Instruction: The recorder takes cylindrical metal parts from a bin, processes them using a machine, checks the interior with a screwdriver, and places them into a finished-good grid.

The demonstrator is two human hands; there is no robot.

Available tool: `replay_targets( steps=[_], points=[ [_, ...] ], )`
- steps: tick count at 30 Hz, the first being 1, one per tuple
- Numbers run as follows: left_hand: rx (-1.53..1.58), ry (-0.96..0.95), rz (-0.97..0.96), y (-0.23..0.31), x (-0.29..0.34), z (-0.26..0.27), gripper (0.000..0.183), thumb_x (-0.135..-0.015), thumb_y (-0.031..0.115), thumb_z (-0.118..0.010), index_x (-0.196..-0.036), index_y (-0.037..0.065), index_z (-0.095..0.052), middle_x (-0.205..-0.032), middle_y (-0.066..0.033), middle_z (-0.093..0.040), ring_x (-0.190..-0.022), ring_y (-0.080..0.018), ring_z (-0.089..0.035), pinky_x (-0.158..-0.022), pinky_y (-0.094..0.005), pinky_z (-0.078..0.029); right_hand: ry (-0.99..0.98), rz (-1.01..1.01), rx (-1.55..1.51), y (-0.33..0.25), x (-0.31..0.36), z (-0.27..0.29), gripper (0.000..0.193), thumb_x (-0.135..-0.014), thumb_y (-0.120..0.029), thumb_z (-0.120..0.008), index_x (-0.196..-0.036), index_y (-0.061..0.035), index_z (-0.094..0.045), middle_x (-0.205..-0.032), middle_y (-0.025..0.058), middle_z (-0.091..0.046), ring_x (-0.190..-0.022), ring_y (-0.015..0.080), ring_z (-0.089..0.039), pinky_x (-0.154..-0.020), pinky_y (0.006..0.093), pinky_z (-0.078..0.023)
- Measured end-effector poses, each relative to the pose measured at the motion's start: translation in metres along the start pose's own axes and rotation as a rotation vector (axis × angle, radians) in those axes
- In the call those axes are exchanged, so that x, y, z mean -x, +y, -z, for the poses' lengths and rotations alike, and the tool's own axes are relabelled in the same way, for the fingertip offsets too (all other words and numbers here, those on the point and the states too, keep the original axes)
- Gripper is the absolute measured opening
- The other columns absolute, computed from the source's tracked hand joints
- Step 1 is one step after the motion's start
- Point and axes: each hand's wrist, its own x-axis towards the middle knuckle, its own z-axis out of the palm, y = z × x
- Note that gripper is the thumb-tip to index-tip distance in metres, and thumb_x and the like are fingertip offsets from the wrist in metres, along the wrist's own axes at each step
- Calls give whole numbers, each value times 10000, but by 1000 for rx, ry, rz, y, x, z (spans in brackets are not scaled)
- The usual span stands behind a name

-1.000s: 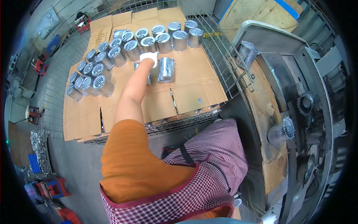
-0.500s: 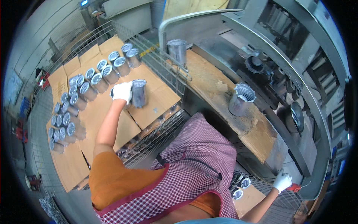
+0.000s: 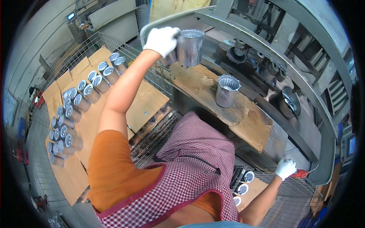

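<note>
While the left hand (image 3: 162, 41), white-gloved, is raised, flat brown cardboard (image 3: 148, 97) extends below and to the left of its fingers, inside a wire cage (image 3: 148, 76). Standing cylinders (image 3: 75, 115), many, grey metal, slotted tops: ranked on that cardboard, well to the left of the same fingers. Worn plank (image 3: 247, 121), brown, stained, peeling at the surface: below and to the right of the left fingers, running toward the right hand (image 3: 286, 168). Machine frame (image 3: 325, 155), grey, curved: from right of the left fingers round to just right of the right ones. Toothed fitting (image 3: 236, 55), round, dark: within the frame, right of the left fingers. Round pan (image 3: 289, 102), dark: above the right fingers. Room beyond the left fingers: grey cabinet (image 3: 114, 22), small lit screen (image 3: 71, 16), yellowish panel (image 3: 171, 9). Lower basket (image 3: 296, 190), wire: below the right fingers, with slotted-top cylinders (image 3: 242, 188) to their left.

Metal cup (image 3: 191, 47), grey, open end up: gripped near its rim by the left fingers, hanging just to their right, above the plank. Second cup (image 3: 169, 59): directly beneath those fingers, partly hidden; whether held cannot be told. Third cup (image 3: 227, 91), toothed rim: upright on the plank, lower right of the left fingers. Right fingers: curled, beside a red object (image 3: 300, 174); whether they grasp anything cannot be told
</note>
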Motion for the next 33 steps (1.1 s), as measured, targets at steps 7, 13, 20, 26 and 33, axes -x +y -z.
replay_targets(
  steps=[7,13,20,26,33],
  points=[
    [-72,-216,-7,23,-3,-94,241,-840,162,-481,-1021,179,-638,-934,-98,-668,-886,-287,-653,-791,-443,-442,54,-62,-97,3,2,-4,381,-797,-348,-647,-591,-29,-674,-617,138,-638,-636,298,-602,-597,448,-441],
    [-93,-188,-65,28,25,-118,388,-868,146,-455,-1239,201,-557,-947,-99,-663,-912,-281,-642,-778,-435,-444,79,-53,-88,0,0,-2,371,-792,-330,-655,-568,-34,-658,-591,135,-624,-637,299,-603,-586,440,-438],
    [-93,-192,-78,11,45,-81,463,-842,330,-620,-1283,215,-537,-968,-84,-659,-874,-254,-632,-734,-407,-421,-50,-207,-258,6,-16,-5,269,-834,-328,-634,-798,-74,-717,-762,125,-666,-702,306,-619,-686,425,-471],
    [-24,-93,-49,30,59,-71,452,-829,356,-643,-1244,189,-576,-1021,-94,-663,-901,-278,-636,-750,-423,-461,-75,-663,-630,11,-35,-34,413,-916,-420,-548,-1074,-62,-681,-1013,152,-686,-937,323,-648,-820,386,-488],
    [369,287,-100,110,68,-106,279,-816,186,-666,-1085,113,-656,-1024,-125,-664,-909,-314,-637,-748,-422,-504,-3,-622,-466,7,-26,-40,365,-895,-402,-547,-974,-84,-709,-922,141,-695,-850,354,-653,-741,430,-507]
  ],
)
